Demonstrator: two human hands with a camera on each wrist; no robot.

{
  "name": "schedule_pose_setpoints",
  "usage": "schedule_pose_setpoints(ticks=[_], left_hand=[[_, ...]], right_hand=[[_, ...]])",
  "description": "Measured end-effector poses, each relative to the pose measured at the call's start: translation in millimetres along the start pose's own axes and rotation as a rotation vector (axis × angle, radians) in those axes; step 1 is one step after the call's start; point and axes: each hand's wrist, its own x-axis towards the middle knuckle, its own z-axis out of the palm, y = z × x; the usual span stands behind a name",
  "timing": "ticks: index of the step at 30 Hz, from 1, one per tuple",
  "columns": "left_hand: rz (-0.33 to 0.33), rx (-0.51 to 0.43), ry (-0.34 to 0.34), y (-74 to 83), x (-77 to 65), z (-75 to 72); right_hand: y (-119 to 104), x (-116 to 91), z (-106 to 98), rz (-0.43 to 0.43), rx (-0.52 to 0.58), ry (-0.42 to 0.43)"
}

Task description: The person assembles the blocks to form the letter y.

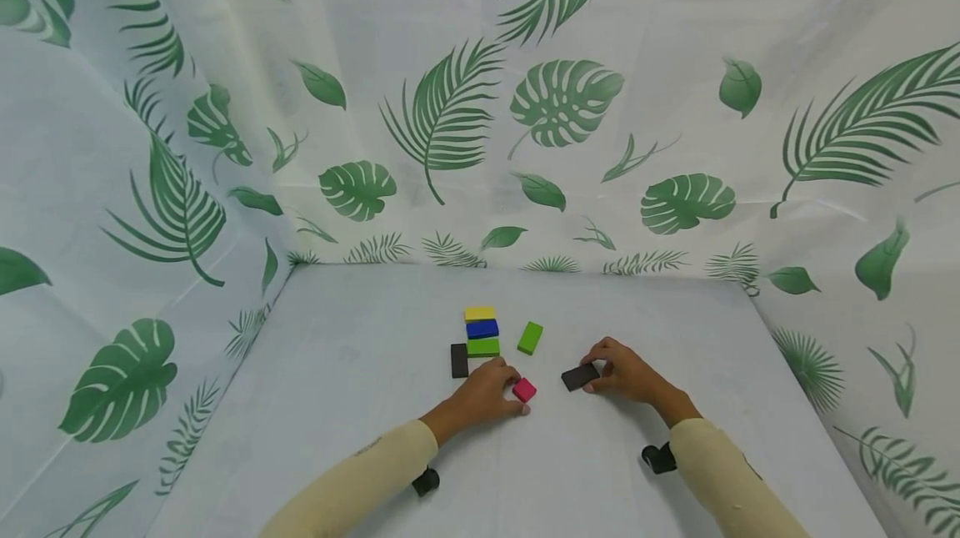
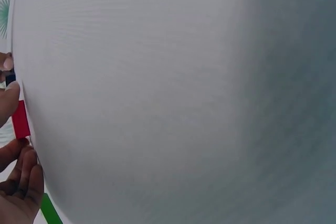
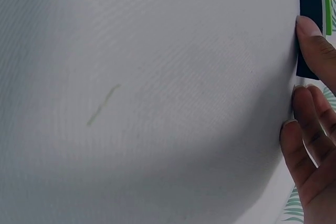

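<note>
In the head view, my left hand [image 1: 483,394] has its thumb and forefinger on opposite sides of a small red block [image 1: 524,390], pinching it close to the table. The left wrist view shows the red block [image 2: 21,120] between thumb and fingertips. My right hand [image 1: 628,371] grips one end of a black block [image 1: 580,377], thumb on the near side, fingers beyond. In the right wrist view, the thumb [image 3: 317,48] lies against the black block [image 3: 310,3]; the other fingers are spread below. A gap separates the red and black blocks.
Beyond the left hand, yellow [image 1: 480,314], blue [image 1: 482,329] and green [image 1: 483,347] blocks lie in a stacked row, with another black block [image 1: 459,360] to their left. A second green block [image 1: 530,338] lies apart. Leaf-patterned cloth [image 1: 562,213] surrounds the white table [image 1: 360,354].
</note>
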Motion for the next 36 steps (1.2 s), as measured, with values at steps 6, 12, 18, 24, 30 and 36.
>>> schedule_pose_setpoints(ticks=[6,12,18,24,30,36], left_hand=[[0.012,0.011,0.032,3.9,-1.9,-1.6],[0.02,0.022,0.051,6.5,-3.4,-1.8],[0.027,0.028,0.065,4.9,-6.3,-2.3],[0.021,-0.015,0.058,3.3,-8.0,-5.2],[0.015,-0.063,0.044,2.6,-9.2,-7.7],[0.031,-0.065,0.057,-0.2,-11.3,-7.9]], right_hand=[[-0.1,-0.4,0.4,0.007,-0.004,0.004],[0.1,-1.0,2.2,0.02,0.012,0.01],[-3.8,-3.5,2.3,0.031,0.029,0.014],[-7.1,-5.3,1.3,0.043,0.034,0.019],[-7.5,-5.8,0.8,0.045,0.027,0.025],[-9.0,-5.4,-0.8,0.019,0.035,0.028]])
